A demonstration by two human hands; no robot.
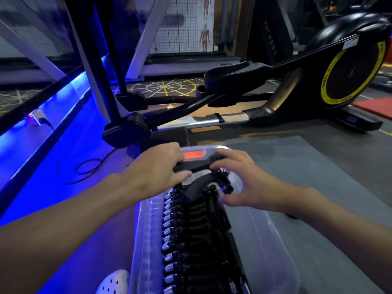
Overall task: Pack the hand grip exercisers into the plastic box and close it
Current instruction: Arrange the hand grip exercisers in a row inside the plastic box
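**At the far end of the box, one more gripper goes in**

Down on the gym floor, from the blue-lit side, a loose cable (89,168) curls along the wall and the toe of a white shoe (115,280) pokes in beside the box. Next comes the left hand (157,166), clamped round one black handle of a hand grip exerciser (196,166) held just above the far end of the plastic box (269,234).

Inside the clear box, a row of exercisers (195,240) runs along its length, packed close, their springs (169,231) lined up on the left. The right half of the box looks bare. Something orange (194,155) shows through clear plastic beyond the hands; I can't tell what it is, and I see no lid plainly.

The right hand (244,183) has its fingers curled over the exerciser's other end, thumb spread below. It all sits on a grey mat (328,177), with an elliptical trainer (350,71) behind.

To my eye this is the packing step, well along. The next move wants this one lowered and nested against the row's far end, both hands letting go cleanly, before the lid is found and pressed shut.
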